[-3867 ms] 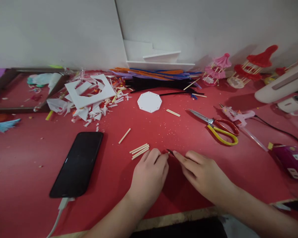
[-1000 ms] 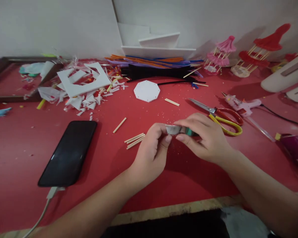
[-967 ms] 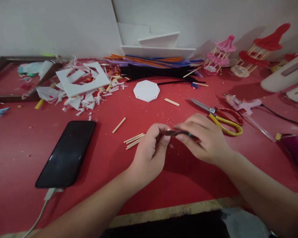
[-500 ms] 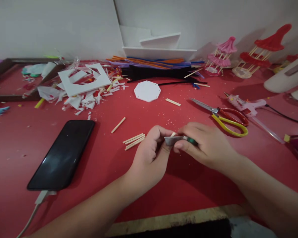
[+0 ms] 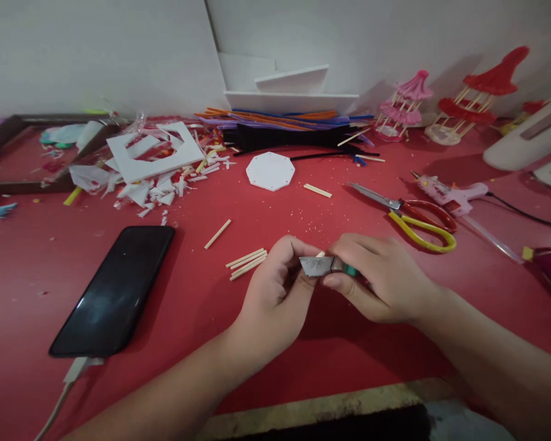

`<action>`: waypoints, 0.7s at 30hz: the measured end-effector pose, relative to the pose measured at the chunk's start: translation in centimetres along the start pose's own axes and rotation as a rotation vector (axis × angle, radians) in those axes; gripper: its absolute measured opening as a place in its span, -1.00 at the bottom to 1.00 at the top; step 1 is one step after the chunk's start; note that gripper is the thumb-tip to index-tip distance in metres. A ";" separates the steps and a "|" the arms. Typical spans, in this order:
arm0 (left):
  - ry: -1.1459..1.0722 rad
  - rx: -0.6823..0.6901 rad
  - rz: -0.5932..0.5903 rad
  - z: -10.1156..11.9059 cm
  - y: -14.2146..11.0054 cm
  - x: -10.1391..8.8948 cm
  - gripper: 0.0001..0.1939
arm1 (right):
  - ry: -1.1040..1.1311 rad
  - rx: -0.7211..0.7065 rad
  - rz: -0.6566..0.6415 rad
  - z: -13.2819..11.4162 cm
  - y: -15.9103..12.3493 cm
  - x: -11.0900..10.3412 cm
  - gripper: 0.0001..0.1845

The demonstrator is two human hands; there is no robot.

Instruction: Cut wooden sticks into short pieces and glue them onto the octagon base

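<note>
My left hand (image 5: 280, 288) is closed on a short wooden stick (image 5: 320, 253), of which only the tip shows above the fingers. In my right hand (image 5: 376, 275) is a utility knife (image 5: 318, 266) with a green handle, mostly covered by the fingers. Its wide grey blade lies across the stick at my left thumb. Several cut sticks (image 5: 247, 263) lie on the red table just left of my left hand, with a single stick (image 5: 218, 234) beyond them. Two more sticks (image 5: 318, 190) rest farther back, near a white octagonal board (image 5: 270, 171) with small holes along its edge.
A phone (image 5: 114, 291) on a cable lies at the left. Red-and-yellow-handled scissors (image 5: 404, 214) and a pink glue gun (image 5: 450, 193) are on the right. White foam scraps (image 5: 156, 153), pipe cleaners (image 5: 289, 119) and two small stick-built models (image 5: 401, 107) line the back.
The knife blade has turned so more of its flat face shows, still against the stick. Both hands stay almost in place; the whole view has shifted slightly.
</note>
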State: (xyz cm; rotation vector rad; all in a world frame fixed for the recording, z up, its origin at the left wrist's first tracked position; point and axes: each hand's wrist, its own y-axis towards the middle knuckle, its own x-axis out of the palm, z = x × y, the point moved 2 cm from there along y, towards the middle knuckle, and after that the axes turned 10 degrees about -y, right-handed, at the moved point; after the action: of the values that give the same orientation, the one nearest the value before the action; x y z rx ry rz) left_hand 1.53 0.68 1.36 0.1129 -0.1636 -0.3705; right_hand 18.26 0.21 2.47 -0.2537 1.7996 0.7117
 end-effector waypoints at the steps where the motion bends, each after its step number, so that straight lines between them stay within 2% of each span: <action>1: -0.011 -0.004 -0.002 0.0 0.0 0.1 -0.93 | 0.006 -0.004 0.002 -0.1 0.0 0.0 -0.61; 14: -0.011 0.027 -0.037 0.0 -0.2 0.1 -0.90 | 0.044 -0.001 -0.022 -0.1 -0.1 -0.2 -0.64; 21: 0.052 0.094 -0.079 -0.2 -0.3 -0.1 -0.74 | 0.088 -0.009 -0.032 -0.3 -0.2 -0.3 -0.62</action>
State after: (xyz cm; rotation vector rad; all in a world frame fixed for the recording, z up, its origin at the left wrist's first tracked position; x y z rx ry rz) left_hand 1.33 0.48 1.10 0.2217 -0.1252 -0.4386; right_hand 18.19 -0.17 2.71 -0.3229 1.8720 0.6955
